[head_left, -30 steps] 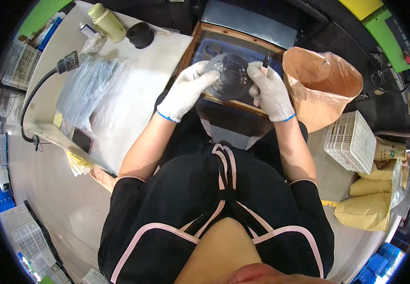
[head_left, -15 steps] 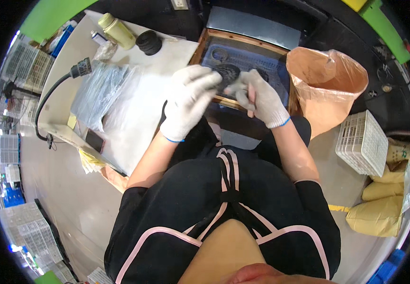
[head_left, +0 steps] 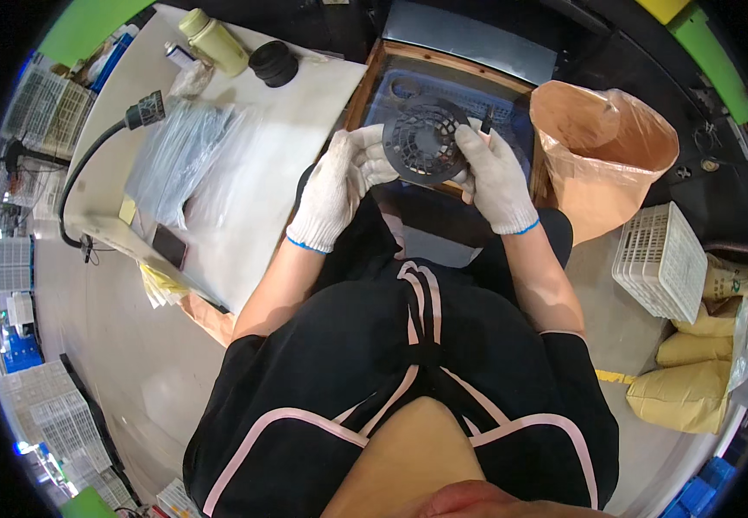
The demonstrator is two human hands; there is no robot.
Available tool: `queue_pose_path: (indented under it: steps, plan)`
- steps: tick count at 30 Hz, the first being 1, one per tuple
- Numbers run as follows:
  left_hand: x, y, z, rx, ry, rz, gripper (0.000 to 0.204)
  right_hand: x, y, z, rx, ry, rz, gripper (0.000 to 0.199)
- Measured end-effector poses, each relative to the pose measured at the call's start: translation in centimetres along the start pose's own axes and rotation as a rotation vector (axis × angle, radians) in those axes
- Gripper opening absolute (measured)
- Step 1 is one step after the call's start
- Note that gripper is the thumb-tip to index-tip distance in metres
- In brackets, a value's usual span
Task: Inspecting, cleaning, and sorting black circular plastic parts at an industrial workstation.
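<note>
A round black plastic grille (head_left: 426, 140) with slots around a plain centre faces up between my two gloved hands. My left hand (head_left: 348, 177) is closed on its left edge, the fingers curled at the rim. My right hand (head_left: 493, 177) grips the right edge, thumb on top. From that same hand sticks a slim tool (head_left: 488, 119) with a dark tip; its lower part is hidden by the glove. Beneath the grille is a wooden-framed bin (head_left: 377, 73), with a blue basket (head_left: 451, 86) and dark ring-shaped parts inside.
Left, a white table (head_left: 244, 229) bears a stack of black round parts (head_left: 274, 63), a pale green bottle (head_left: 214, 43), plastic bags (head_left: 175, 168) and a gooseneck lamp (head_left: 89, 155). To the right stand a brown paper-like bag (head_left: 598, 190), a white crate (head_left: 660, 259) and yellow sacks (head_left: 684, 393).
The grille has turned from a tilted, blurred position to lying broadside to view. My left hand has moved down from over it to its left edge; my right thumb now rests on it.
</note>
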State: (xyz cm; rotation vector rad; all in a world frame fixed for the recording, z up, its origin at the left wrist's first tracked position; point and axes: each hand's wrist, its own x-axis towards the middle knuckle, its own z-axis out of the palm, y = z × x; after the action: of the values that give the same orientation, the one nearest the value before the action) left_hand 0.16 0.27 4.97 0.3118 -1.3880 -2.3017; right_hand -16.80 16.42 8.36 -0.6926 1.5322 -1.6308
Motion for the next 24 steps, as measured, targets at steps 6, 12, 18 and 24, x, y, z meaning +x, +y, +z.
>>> queue_pose_path:
  steps: [6,12,18,24]
  plan:
    - [-0.1,0.6,0.7,-0.011,0.051,0.013,0.075,-0.2,-0.4,1.4,0.115,0.034,0.064,0.035]
    - [-0.4,-0.1,1.1,-0.17,0.228,0.034,0.039,-0.5,-0.2,1.4,0.073,-0.029,0.049,0.038]
    - [-0.2,0.3,1.3,-0.11,0.216,0.011,0.029,-1.0,-0.4,1.2,-0.013,0.032,0.051,0.04]
    - [-0.3,0.3,0.9,-0.096,0.203,0.041,0.026,-0.5,-0.3,-0.2,-0.016,0.029,-0.065,0.041]
